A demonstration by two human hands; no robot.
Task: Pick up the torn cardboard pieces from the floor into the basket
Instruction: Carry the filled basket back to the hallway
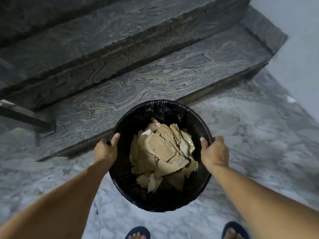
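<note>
Basket [120, 176], lined with a black bag and held at opposite points of its rim: left hand [105, 150] grips the left edge, right hand [214, 153] the right, thumbs hooked inside. Torn cardboard pieces [162, 156] lie heaped within the basket; none shows on the marble floor [259, 144] around it. Stone steps [138, 80] rise just beyond the basket. Collection appears complete; carrying well probably means keeping the rim level and both grips even, so that the loose heap stays inside.
</note>
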